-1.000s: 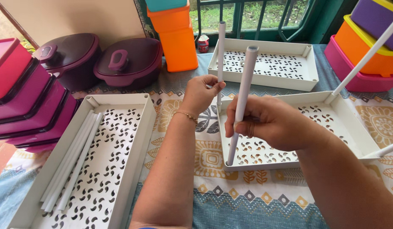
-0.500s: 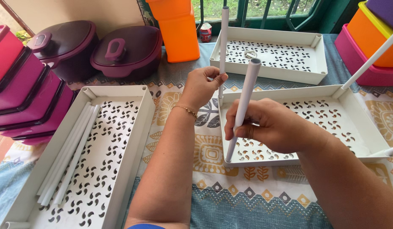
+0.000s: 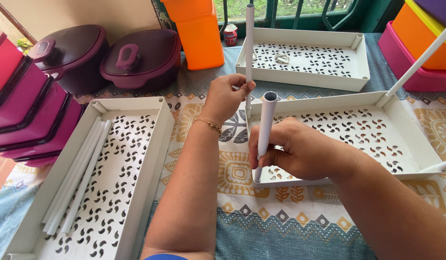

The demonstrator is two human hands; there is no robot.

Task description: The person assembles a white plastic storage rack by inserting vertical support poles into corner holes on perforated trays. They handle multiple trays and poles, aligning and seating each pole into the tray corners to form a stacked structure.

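— Right hand closed round a white tube, lower end at the near left corner of the perforated tray, centre right of frame. Left hand pinching the upright tube at the tray's far left corner.

— Best kept vertical, probably; seated square in the corner socket before pressing.

— Further out: spare tubes lying in the left tray, lower left; second tray above; purple pots and orange container along the desk's top edge.
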